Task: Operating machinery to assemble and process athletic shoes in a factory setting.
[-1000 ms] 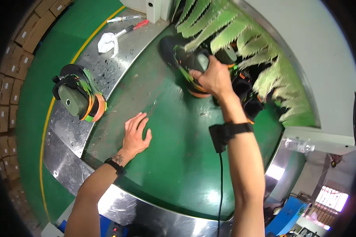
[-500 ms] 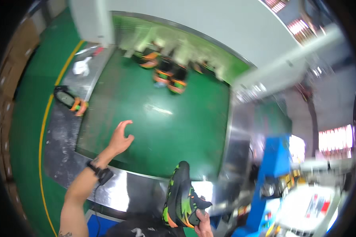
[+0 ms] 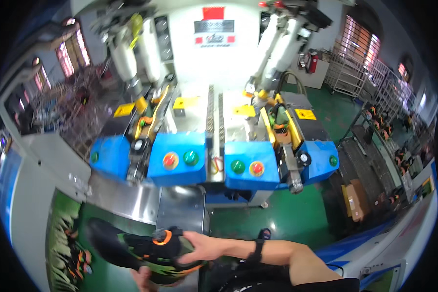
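A black shoe with green and orange patterning is held low at the left of the head view. Its black toe points up and left. My right hand grips it at the ankle end, fingers and thumb closed on the upper; a black band circles that wrist. Reaching in at the lower edge, my left hand is closed on the shoe's near side. Most of the left hand's fingers are hidden by the shoe. An orange-edged part shows at the top of the shoe.
Ahead stands a machine with blue control boxes bearing red and green buttons. Yellow clamps hold a shoe on its right side. At lower left, shoes sit by a pale strip curtain. A rack stands right.
The view has swung right from the green conveyor to the blue-boxed machine. My left hand, open and apart from the shoe before, now grips it along with my right.
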`<state>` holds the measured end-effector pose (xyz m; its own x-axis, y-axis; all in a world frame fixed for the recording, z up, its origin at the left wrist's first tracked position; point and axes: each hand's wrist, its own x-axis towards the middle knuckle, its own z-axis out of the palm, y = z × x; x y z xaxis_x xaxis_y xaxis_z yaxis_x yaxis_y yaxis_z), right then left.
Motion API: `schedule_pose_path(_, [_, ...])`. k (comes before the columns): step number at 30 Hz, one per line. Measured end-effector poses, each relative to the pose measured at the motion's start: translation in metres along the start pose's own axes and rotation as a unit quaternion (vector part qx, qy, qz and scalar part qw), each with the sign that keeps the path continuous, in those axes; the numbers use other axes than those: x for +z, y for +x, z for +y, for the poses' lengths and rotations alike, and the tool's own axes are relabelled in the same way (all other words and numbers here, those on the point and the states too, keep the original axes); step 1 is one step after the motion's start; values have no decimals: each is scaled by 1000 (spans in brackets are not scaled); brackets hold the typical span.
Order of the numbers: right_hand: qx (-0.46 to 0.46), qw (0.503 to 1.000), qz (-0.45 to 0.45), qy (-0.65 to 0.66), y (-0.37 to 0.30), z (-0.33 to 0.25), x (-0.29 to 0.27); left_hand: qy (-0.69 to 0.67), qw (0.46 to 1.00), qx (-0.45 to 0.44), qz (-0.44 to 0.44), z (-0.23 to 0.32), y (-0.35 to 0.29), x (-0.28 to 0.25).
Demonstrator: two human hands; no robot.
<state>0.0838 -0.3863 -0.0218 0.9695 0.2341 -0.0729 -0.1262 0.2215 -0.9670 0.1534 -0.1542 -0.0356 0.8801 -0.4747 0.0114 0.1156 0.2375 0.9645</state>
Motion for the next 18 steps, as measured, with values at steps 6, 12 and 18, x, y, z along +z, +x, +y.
schedule_pose_path(6, [10,919,222,325,-203,17,-142,-30,984,-154,-88,-82,16,232])
schedule_pose_path(12, [-178,828,453,278,-356,-33,-242,-12,954,-128,-270,-84,114,394])
schedule_pose_path(18, [-244,670,655,248,-414,-45,-254,354,892,-152,-238,-157,297,613])
